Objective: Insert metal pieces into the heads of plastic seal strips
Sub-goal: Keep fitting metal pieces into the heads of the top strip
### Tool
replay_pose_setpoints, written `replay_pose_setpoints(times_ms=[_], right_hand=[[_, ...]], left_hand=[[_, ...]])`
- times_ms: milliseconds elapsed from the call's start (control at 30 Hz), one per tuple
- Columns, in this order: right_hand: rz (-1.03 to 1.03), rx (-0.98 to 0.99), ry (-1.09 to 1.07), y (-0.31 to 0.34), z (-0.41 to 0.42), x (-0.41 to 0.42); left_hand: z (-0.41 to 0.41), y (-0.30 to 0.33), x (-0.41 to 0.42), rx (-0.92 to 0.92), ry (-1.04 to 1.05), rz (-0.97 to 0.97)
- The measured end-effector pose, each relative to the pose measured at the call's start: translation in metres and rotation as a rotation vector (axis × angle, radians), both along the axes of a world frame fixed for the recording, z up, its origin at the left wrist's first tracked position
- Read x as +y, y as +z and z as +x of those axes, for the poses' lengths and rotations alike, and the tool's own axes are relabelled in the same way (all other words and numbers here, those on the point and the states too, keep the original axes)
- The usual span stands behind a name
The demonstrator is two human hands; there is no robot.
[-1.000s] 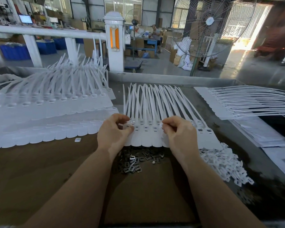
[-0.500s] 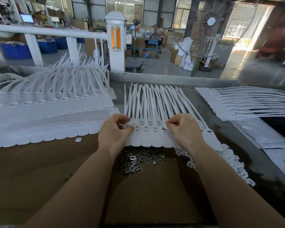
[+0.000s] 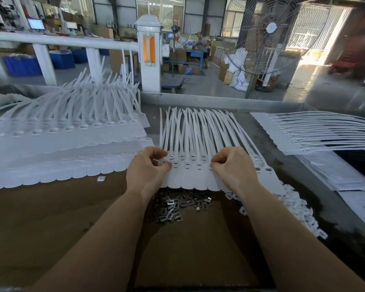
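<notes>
Both hands are down on the fanned row of white seal strips (image 3: 195, 165) in the middle of the bench (image 3: 51, 218). The left hand (image 3: 145, 168) sits at the row's left end, fingers curled in, thumb and fingertips pinching at a strip head; whether a metal piece is between them is too small to tell. Just beside those fingers, one head shows a shiny metal piece (image 3: 171, 155) seated in its slot. The right hand (image 3: 233, 167) is over toward the row's right side, fingers curled and pinching at another strip head, knuckles up. The strips' tails fan away from the person, their rounded tabs pointing back toward the wrists.

Right below the tabs, between the 2 forearms, lies the loose pile of metal pieces (image 3: 175, 207) on the brown surface. To its right, a heap of small white plastic clips (image 3: 295, 209) spills along the dark edge. On the left, big overlapping rows of white strips (image 3: 61, 140) are laid out; another stack of strips (image 3: 316, 131) rests at far right. A standing fan (image 3: 268, 32) is behind the bench.
</notes>
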State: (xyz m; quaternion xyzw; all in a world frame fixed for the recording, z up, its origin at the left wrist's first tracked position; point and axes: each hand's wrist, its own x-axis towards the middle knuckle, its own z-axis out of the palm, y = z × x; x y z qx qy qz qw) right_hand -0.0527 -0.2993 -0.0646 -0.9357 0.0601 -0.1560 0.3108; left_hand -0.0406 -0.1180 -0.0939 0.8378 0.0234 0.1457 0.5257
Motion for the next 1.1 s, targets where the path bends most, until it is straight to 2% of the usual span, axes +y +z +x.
replay_pose_setpoints(times_ms=[133, 267, 667, 800, 1100], right_hand=[[0.037, 0.062, -0.038, 0.001, 0.003, 0.002], [0.193, 0.152, -0.08, 0.008, 0.007, 0.001], [0.382, 0.254, -0.13, 0.019, 0.011, 0.004], [0.373, 0.238, -0.125, 0.016, 0.011, 0.001], [0.125, 0.01, 0.095, 0.012, -0.028, -0.019]], left_hand=[[0.001, -0.001, 0.0, 0.001, 0.004, 0.005], [0.002, -0.002, -0.001, -0.004, 0.009, 0.012], [0.0, 0.0, -0.001, 0.005, -0.005, 0.011], [0.001, 0.0, -0.001, -0.002, -0.003, 0.02], [0.004, -0.002, 0.0, -0.013, 0.002, 0.013]])
